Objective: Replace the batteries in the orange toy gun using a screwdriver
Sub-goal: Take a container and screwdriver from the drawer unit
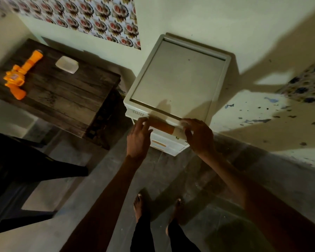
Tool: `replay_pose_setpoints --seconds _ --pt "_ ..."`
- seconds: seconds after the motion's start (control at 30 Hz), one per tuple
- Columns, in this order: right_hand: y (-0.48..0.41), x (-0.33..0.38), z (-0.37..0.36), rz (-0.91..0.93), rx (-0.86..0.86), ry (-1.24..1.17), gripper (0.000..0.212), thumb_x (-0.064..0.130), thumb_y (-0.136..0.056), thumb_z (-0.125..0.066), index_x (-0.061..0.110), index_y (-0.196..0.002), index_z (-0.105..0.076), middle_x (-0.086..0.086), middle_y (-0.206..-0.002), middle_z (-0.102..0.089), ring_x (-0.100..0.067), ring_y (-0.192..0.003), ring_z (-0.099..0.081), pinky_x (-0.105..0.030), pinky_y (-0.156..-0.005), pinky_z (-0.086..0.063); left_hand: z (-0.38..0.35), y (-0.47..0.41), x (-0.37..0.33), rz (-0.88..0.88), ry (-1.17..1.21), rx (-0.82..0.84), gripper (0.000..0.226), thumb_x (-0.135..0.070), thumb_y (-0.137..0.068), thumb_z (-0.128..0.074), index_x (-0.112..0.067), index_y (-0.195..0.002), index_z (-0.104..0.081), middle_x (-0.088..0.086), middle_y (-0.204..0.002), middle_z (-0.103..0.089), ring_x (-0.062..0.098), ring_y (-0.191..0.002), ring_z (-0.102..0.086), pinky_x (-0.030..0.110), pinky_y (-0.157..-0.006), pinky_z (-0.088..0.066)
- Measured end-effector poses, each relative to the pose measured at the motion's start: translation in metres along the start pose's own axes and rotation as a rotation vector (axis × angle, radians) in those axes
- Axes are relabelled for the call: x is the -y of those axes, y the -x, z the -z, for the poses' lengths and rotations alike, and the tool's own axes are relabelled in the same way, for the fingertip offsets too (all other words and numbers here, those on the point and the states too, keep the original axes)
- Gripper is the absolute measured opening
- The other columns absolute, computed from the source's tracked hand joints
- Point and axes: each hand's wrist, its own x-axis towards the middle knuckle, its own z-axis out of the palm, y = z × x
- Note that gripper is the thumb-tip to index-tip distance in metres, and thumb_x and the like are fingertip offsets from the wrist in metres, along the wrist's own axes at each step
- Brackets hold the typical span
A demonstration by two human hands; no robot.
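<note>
The orange toy gun (21, 73) lies on a dark wooden table (65, 95) at the upper left, far from both hands. My left hand (139, 138) and my right hand (198, 136) reach to the front of a white plastic drawer cabinet (176, 77). Both touch its top drawer, which has an orange handle strip (163, 126). The left hand's fingers are spread on the drawer's left end. My right hand curls over the drawer's right end. No screwdriver or batteries are visible.
A small clear plastic dish (67, 64) sits on the wooden table near the gun. A dark chair (16, 171) stands at the left. My bare feet (158, 206) stand on the grey floor before the cabinet. Walls lie behind.
</note>
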Motion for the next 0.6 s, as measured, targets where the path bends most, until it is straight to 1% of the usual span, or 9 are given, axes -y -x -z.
replay_pose_setpoints --seconds 0.07,0.13,0.23,0.3,0.37,0.43,0.5,0.53,0.6 --pt "0.009 0.01 -0.002 0.01 -0.038 0.056 0.03 0.016 -0.091 -0.056 0.015 -0.12 -0.062 -0.006 -0.116 -0.065 -0.024 -0.111 -0.056 -0.041 -0.092 -0.053 -0.002 0.021 0.002 0.138 0.117 -0.001 0.03 -0.02 -0.088 -0.065 -0.017 -0.118 -0.058 0.005 -0.124 -0.055 0.019 -0.101 -0.062 0.035 -0.078 -0.059" --pt "0.023 0.024 -0.011 0.092 -0.113 0.121 0.028 0.015 -0.091 -0.055 0.014 -0.118 -0.062 -0.005 -0.118 -0.062 -0.024 -0.116 -0.051 -0.038 -0.097 -0.048 -0.012 0.041 0.012 0.272 0.23 0.073 0.02 -0.02 -0.09 -0.062 -0.022 -0.11 -0.06 0.0 -0.114 -0.061 0.011 -0.093 -0.063 0.035 -0.076 -0.059" --pt "0.046 0.037 -0.04 0.148 -0.125 0.085 0.02 0.015 -0.093 -0.056 0.014 -0.111 -0.065 -0.005 -0.113 -0.064 -0.021 -0.11 -0.055 -0.033 -0.092 -0.049 -0.04 0.059 0.037 0.365 0.285 0.168 0.014 -0.016 -0.09 -0.06 -0.023 -0.103 -0.062 -0.001 -0.104 -0.067 0.008 -0.084 -0.062 0.029 -0.072 -0.057" --pt "0.065 0.034 -0.077 0.078 -0.085 0.023 0.015 0.017 -0.094 -0.056 0.015 -0.107 -0.065 -0.004 -0.108 -0.065 -0.017 -0.099 -0.061 -0.027 -0.081 -0.054 -0.065 0.066 0.054 0.346 0.313 0.177 0.013 -0.011 -0.089 -0.061 -0.017 -0.101 -0.065 0.002 -0.103 -0.068 0.009 -0.08 -0.062 0.015 -0.068 -0.051" --pt "0.073 0.02 -0.119 -0.034 -0.071 -0.036 0.014 0.02 -0.094 -0.056 0.017 -0.106 -0.063 -0.001 -0.106 -0.064 -0.013 -0.089 -0.063 -0.027 -0.072 -0.057 -0.09 0.062 0.07 0.319 0.342 0.127 0.011 -0.008 -0.088 -0.062 -0.012 -0.097 -0.067 0.004 -0.098 -0.068 0.008 -0.074 -0.06 0.004 -0.061 -0.04" --pt "0.072 -0.002 -0.163 -0.15 -0.091 -0.023 0.02 0.023 -0.094 -0.055 0.017 -0.113 -0.059 -0.002 -0.111 -0.062 -0.015 -0.091 -0.064 -0.034 -0.075 -0.058 -0.115 0.055 0.087 0.27 0.366 0.069 0.012 -0.008 -0.088 -0.062 -0.012 -0.099 -0.067 0.005 -0.096 -0.069 0.009 -0.072 -0.061 0.007 -0.06 -0.043" --pt "0.062 -0.024 -0.198 -0.219 -0.131 0.047 0.03 0.024 -0.094 -0.055 0.014 -0.122 -0.053 -0.007 -0.12 -0.058 -0.021 -0.103 -0.062 -0.037 -0.084 -0.056 -0.139 0.043 0.103 0.203 0.4 0.0 0.015 -0.01 -0.088 -0.062 -0.012 -0.102 -0.066 0.006 -0.098 -0.069 0.011 -0.075 -0.064 0.02 -0.065 -0.053" --pt "0.054 -0.032 -0.21 -0.241 -0.153 0.085 0.034 0.024 -0.094 -0.054 0.012 -0.126 -0.051 -0.009 -0.123 -0.056 -0.024 -0.107 -0.06 -0.036 -0.086 -0.055 -0.148 0.034 0.108 0.177 0.423 -0.041 0.016 -0.012 -0.088 -0.063 -0.012 -0.104 -0.064 0.006 -0.099 -0.068 0.012 -0.077 -0.064 0.023 -0.067 -0.055" --pt "0.039 -0.045 -0.23 -0.279 -0.218 0.17 0.036 0.027 -0.095 -0.051 0.011 -0.128 -0.049 -0.011 -0.124 -0.053 -0.025 -0.107 -0.059 -0.032 -0.084 -0.052 -0.165 0.016 0.113 0.149 0.47 -0.108 0.022 -0.019 -0.088 -0.065 -0.013 -0.108 -0.061 0.006 -0.104 -0.065 0.012 -0.082 -0.063 0.02 -0.066 -0.053"
